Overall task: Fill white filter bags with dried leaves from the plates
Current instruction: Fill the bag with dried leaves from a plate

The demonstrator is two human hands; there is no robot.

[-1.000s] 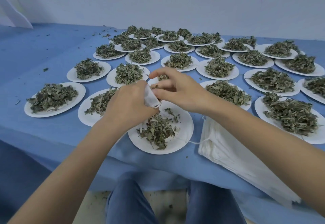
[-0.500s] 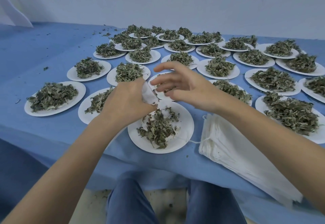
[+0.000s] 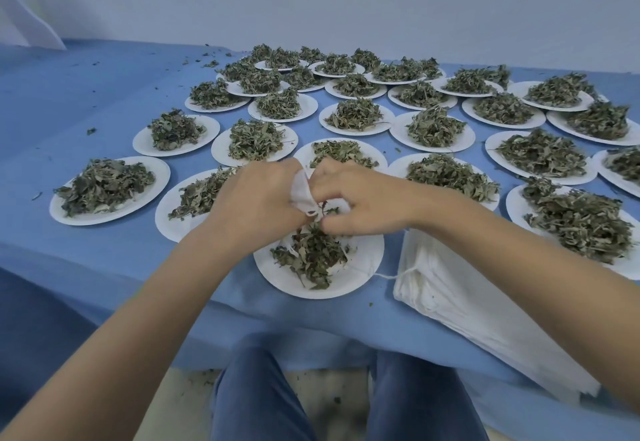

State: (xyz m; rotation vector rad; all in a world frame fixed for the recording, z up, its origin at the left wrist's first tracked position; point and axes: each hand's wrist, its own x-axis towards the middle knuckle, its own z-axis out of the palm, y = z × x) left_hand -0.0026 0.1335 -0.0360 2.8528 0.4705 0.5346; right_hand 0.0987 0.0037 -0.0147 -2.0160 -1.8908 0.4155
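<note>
Blue table (image 3: 86, 94) spans the frame. About 27 leaf plates, far ones overlapping; one flat bag stack (image 3: 460, 305) lower right. Centre: left hand (image 3: 256, 198) grips filter bag (image 3: 302, 193); right hand (image 3: 360, 198) pinches leaves over near plate (image 3: 363, 267). Best: hold mouth wide, feed small pinches above plate.

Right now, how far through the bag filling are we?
Done: no filled bag in view. In hand: left hand holds a white filter bag over the nearest plate; right hand pinches dried leaves at its mouth. Left: every other plate, like the far-left plate, is heaped, and the stack of empty bags waits.
</note>
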